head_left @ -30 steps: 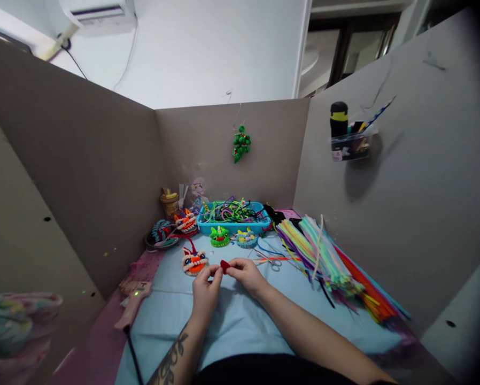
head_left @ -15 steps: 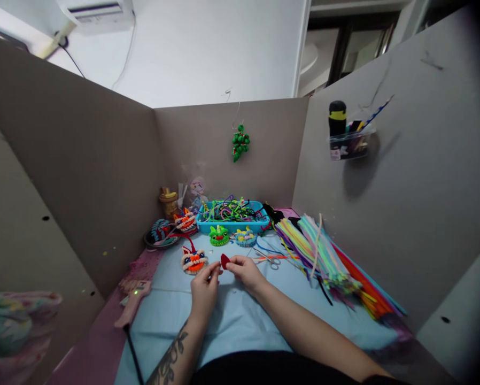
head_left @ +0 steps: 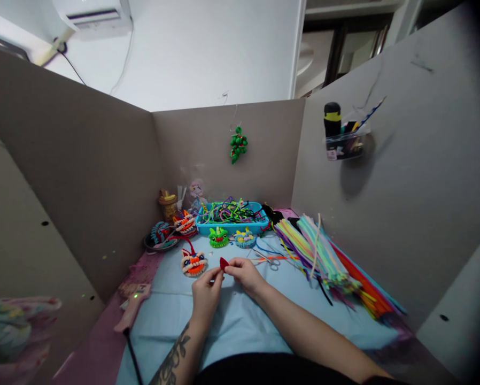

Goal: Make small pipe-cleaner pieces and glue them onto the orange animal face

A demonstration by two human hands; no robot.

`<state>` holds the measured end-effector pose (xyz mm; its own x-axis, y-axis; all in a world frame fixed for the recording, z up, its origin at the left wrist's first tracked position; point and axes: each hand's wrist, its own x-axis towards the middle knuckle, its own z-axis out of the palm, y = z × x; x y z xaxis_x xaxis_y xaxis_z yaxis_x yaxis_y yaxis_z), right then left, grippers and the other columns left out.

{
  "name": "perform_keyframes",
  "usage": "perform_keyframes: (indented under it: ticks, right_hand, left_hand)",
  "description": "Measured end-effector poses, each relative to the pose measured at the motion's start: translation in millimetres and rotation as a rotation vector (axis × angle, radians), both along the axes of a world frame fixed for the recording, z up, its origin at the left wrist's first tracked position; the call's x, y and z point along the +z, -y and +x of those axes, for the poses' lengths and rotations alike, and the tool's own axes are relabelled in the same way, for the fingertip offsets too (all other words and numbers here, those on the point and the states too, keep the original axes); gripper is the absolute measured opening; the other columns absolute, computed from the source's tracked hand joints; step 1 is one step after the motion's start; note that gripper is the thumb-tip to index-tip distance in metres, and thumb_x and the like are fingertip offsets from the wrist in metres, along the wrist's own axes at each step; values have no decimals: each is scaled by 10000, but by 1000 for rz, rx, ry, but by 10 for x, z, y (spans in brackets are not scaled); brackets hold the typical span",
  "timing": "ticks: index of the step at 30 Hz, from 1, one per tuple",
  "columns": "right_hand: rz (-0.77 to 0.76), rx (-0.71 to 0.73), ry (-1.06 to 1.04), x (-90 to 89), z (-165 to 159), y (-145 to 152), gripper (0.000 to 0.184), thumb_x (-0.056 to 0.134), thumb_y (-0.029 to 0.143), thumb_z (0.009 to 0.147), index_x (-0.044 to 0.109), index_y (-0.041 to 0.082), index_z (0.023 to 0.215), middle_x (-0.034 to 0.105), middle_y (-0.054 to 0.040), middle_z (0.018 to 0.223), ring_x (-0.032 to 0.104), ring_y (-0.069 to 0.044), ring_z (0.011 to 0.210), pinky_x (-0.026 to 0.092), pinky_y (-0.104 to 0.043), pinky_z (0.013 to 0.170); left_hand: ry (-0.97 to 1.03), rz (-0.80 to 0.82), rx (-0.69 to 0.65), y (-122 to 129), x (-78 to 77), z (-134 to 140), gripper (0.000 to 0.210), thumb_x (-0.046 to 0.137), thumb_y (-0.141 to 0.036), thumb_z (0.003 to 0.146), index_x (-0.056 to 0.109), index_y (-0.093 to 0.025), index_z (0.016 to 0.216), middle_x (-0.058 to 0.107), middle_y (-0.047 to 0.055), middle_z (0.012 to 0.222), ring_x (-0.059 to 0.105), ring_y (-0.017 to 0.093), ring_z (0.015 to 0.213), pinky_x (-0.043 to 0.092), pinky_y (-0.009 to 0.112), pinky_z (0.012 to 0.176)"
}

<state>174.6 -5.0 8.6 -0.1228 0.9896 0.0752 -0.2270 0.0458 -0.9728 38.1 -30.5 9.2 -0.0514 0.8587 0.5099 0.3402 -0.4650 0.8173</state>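
A small dark red pointed piece (head_left: 223, 263) is held up over the middle of the blue cloth; its exact kind is too small to tell. My right hand (head_left: 245, 274) pinches it from the right, between thumb and index finger. From below left, my left hand (head_left: 208, 289) closes thumb and fingertips at its lower edge. Just left of the hands lies an orange and cream lion-face figure (head_left: 194, 263) made of pipe cleaners, with a red cord at its top. Behind them sit a green figure (head_left: 218, 237) and a blue and yellow one (head_left: 245, 238).
Scissors (head_left: 269, 260) lie right of the hands, by bundled pipe cleaners (head_left: 324, 251). A blue basket (head_left: 211, 229) of loose stems stands at the back. On the left are a pink glue gun (head_left: 132, 307) with a lit green light and a dark bowl (head_left: 160, 248). Grey panels surround the table.
My left fingertips have moved up and right to meet the red piece, closing the small gap between the hands. The camera view has shifted slightly.
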Motion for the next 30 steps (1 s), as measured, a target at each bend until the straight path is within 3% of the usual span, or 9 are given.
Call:
perform_keyframes:
  ticks: [12, 16, 24, 30]
  right_hand:
    - [115, 0, 18, 88, -18, 63, 222, 697, 353, 613, 629, 143, 632, 502, 42, 517, 379, -77, 480, 283, -220, 504]
    - [141, 0, 28, 67, -18, 53, 210, 694, 342, 619, 642, 140, 642, 548, 24, 555, 448, -102, 544, 322, -231, 562]
    - [157, -55, 84, 31, -16, 36, 203, 694, 327, 616, 621, 139, 601, 548, 26, 533, 450, -102, 528, 324, -225, 546]
    - [191, 4, 205, 27, 48, 37, 206, 687, 338, 633, 662, 134, 643, 584, 12, 561, 478, -109, 539, 344, -229, 549]
  left_hand:
    - [140, -181, -51, -20, 47, 12, 303, 564, -411, 736, 657, -142, 841, 676, 50, 677, 642, 187, 620, 487, 236, 464]
    - [157, -196, -59, -15, 51, 16, 313, 567, -420, 734, 655, -136, 830, 667, 46, 665, 635, 182, 611, 489, 236, 472]
    - [147, -198, -66, -33, 1, 12, 311, 568, -418, 733, 665, -150, 856, 674, 49, 677, 640, 187, 624, 499, 248, 505]
    - [100, -186, -77, -42, 19, -14, 283, 568, -416, 724, 654, -151, 773, 653, 35, 653, 611, 168, 602, 474, 232, 492]
